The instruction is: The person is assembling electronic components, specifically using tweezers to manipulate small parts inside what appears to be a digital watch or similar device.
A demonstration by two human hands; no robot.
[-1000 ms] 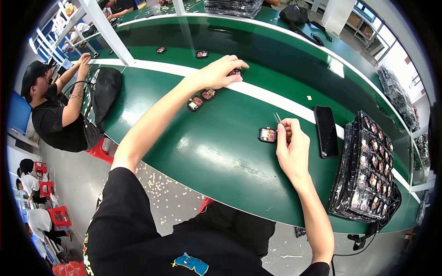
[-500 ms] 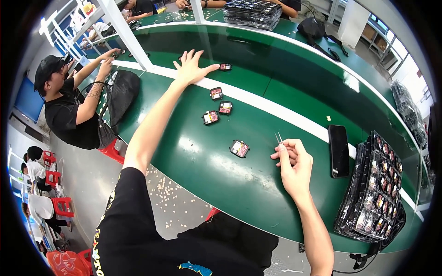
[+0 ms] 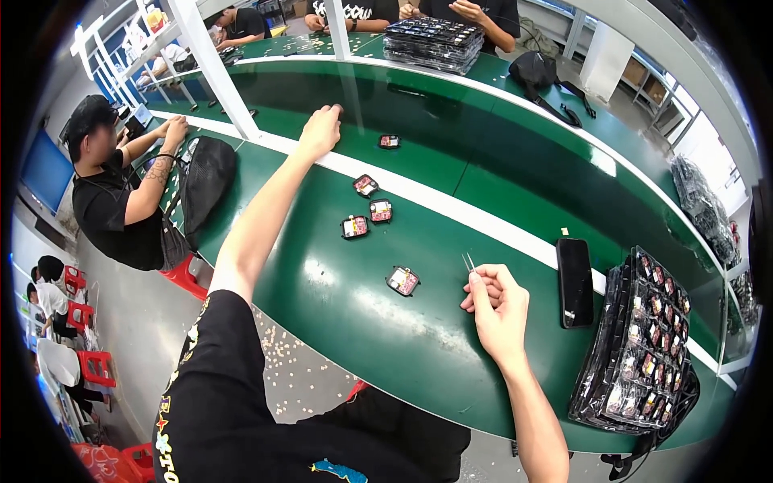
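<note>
My left hand (image 3: 321, 133) reaches to the green strip beyond the white rail, its fingers closed. A dark edge shows at its fingertips, but most of what it holds is hidden. To the right of it lies a small black square electronic case (image 3: 390, 142). On the near side of the rail are more such open cases with red boards inside: one (image 3: 365, 186) by the rail, two close together (image 3: 380, 211) (image 3: 354, 227), and one nearer me (image 3: 403, 281). My right hand (image 3: 498, 310) pinches metal tweezers (image 3: 469, 262), tips pointing up and away, just right of the nearest case.
A black phone (image 3: 575, 282) lies right of my right hand. Beyond it stand stacked black trays (image 3: 636, 346) full of cases. A co-worker (image 3: 121, 185) sits left beside a black bag (image 3: 208, 189). White posts (image 3: 213, 68) rise from the bench.
My left hand has gone from spread fingers to closed ones and drawn up something dark. My right hand keeps the tweezers. The co-worker on the left has pulled their hands in.
</note>
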